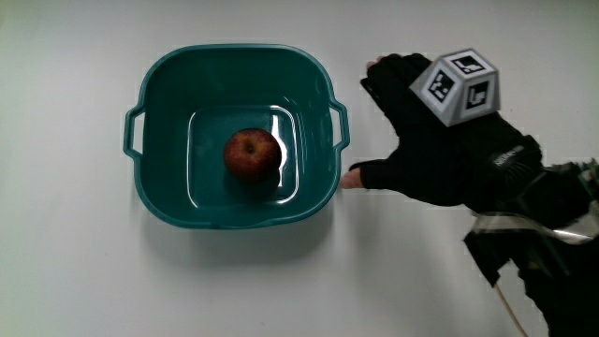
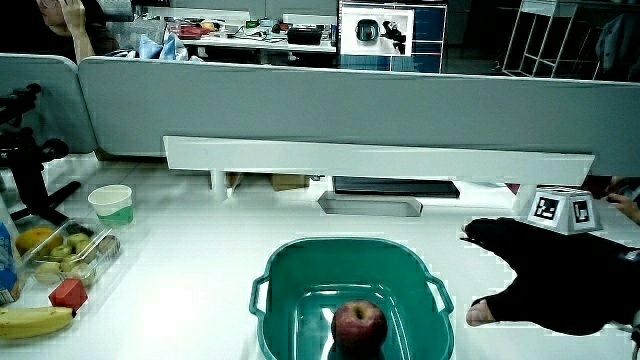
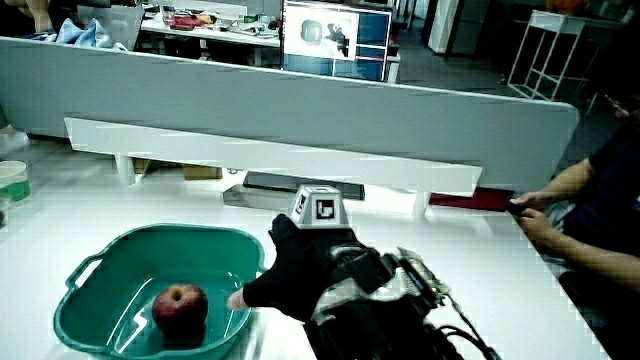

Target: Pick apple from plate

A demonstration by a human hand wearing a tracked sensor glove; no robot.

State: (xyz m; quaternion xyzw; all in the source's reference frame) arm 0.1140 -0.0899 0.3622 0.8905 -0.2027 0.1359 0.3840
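Observation:
A red apple (image 1: 252, 154) lies in the middle of a teal plastic tub (image 1: 159, 84) with two handles; no plate shows. In both side views the apple (image 2: 358, 327) (image 3: 180, 309) rests on the tub's floor (image 2: 300, 270) (image 3: 90, 300). The gloved hand (image 1: 426, 140) is beside the tub, close to one handle, with its fingers spread and nothing in them. Its thumb tip points at the tub wall without touching the apple. The patterned cube (image 1: 459, 86) sits on the back of the hand (image 2: 550, 285) (image 3: 305, 265).
In a side view a clear box of fruit (image 2: 70, 255), a banana (image 2: 35, 322), a small red block (image 2: 68, 293) and a paper cup (image 2: 111, 205) stand at the table's edge, away from the tub. A low white shelf (image 2: 380, 160) runs along the grey partition.

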